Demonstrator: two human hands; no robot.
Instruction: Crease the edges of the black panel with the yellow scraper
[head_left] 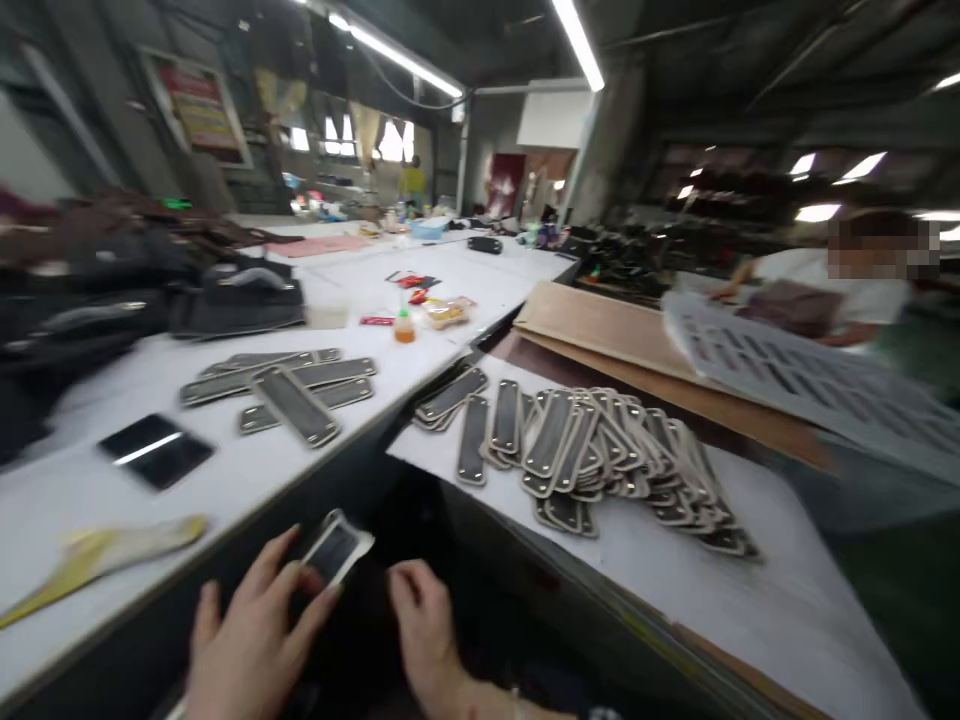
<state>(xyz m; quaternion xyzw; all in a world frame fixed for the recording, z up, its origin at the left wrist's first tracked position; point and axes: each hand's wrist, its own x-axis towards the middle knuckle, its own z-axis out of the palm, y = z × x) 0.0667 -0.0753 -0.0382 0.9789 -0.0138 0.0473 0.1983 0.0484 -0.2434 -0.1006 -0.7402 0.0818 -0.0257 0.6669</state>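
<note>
My left hand [255, 630] is closed on a dark strip with pale edging [334, 550], held between thumb and fingers over the gap in front of the tables. Only the strip's far end shows, its pale edge looking bent. To the right, apart from the strip, is my right hand [426, 620], fingers curled and pressed together; anything in them is hidden. Similar dark strips with rounded corners and metal studs lie in a large overlapping heap [600, 450] on the right table. A smaller group of these strips [296, 403] lies crossed over one another on the left table.
On the left table [225, 490] are a phone-like dark slab [156, 450], a yellow-and-white tool [112, 555], black bags [236, 300] and a small green-capped bottle [404, 325]. Brown boards [600, 330] and a plastic-covered sheet [787, 365] are right, near a seated person [817, 290].
</note>
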